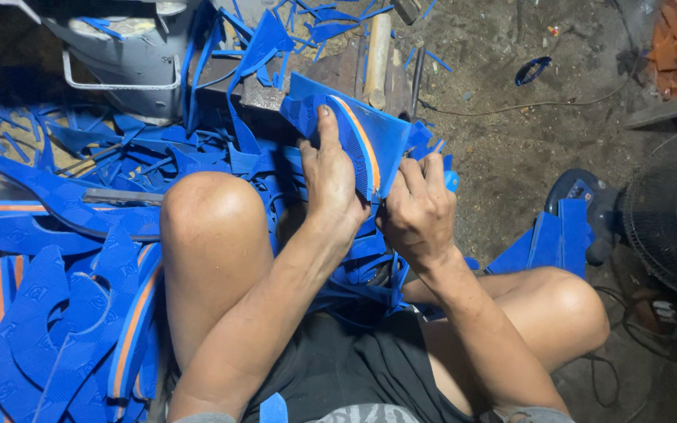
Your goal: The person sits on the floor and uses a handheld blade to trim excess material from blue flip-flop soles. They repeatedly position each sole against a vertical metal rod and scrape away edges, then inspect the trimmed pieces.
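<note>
Sole sheet (370, 137), blue with an orange stripe, stands tilted between both hands: left hand (331, 184) clamps its face steady, right hand (419, 211) grips a blue-handled tool (450, 181) at its edge, seemingly trimming. Scraps (158, 149) lie left of them.

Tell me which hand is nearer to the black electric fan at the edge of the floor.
Right. The right hand grips the blue foam sole piece on the side facing the black electric fan; the left hand holds the same piece farther from it.
</note>
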